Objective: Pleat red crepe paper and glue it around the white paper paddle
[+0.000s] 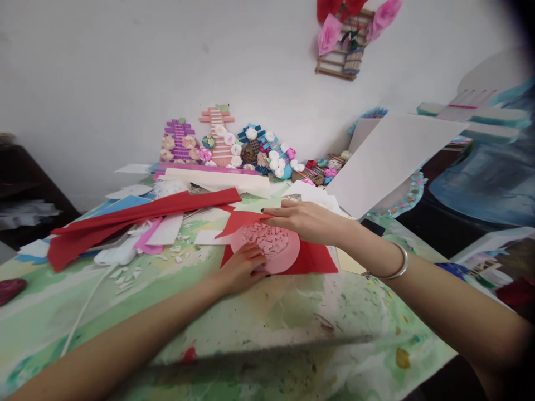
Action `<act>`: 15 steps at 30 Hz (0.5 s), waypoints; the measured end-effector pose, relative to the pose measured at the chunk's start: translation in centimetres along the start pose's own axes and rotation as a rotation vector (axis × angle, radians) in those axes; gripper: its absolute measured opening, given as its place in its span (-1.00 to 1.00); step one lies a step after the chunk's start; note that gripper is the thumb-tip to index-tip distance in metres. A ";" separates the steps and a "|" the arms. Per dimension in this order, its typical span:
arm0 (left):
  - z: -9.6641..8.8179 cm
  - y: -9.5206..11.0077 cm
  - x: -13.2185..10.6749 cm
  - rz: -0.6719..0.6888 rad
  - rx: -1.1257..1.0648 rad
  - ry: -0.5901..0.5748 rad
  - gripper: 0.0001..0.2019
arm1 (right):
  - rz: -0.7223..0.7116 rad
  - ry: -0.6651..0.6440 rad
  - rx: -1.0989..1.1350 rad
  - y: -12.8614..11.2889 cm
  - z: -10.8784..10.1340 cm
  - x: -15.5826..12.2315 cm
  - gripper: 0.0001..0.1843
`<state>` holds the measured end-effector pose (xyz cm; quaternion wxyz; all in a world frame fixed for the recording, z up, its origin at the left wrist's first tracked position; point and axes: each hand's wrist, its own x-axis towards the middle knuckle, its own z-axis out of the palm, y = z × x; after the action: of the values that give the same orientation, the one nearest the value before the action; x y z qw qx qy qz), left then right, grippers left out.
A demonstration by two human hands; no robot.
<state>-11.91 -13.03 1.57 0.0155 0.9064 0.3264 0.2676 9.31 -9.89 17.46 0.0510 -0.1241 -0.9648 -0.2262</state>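
Observation:
A pink paper disc (276,250) with several small pink scraps stuck on it lies on a red sheet (311,259) on the paint-stained table (267,328). My left hand (244,270) rests on the disc's near left edge, fingers curled and pressing it down. My right hand (303,220) reaches in from the right, fingers stretched flat along the disc's far edge. A silver bangle (397,266) sits on my right wrist.
A long red paper roll (137,220) lies to the left among white and pink offcuts (163,234). Paper-flower crafts (234,147) line the wall. A large white sheet (388,161) leans at the right. A white cord (90,303) crosses the left side.

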 end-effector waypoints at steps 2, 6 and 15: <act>-0.2 0.3 -0.1 -0.003 0.019 -0.014 -0.84 | -0.014 -0.009 0.011 -0.4 0.1 -0.1 -0.45; -0.9 1.2 -0.7 -0.042 0.053 -0.048 -0.82 | -0.058 -0.013 0.062 -1.7 1.0 -0.7 -0.51; -3.0 1.8 -3.1 -0.777 -0.947 0.281 -0.77 | -0.076 -0.010 0.094 -5.0 3.9 -2.6 -0.52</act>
<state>-14.36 -16.71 3.08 0.4683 0.5726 0.4772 0.4745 10.37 -13.08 11.44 0.0433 -0.0861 -0.9786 -0.1817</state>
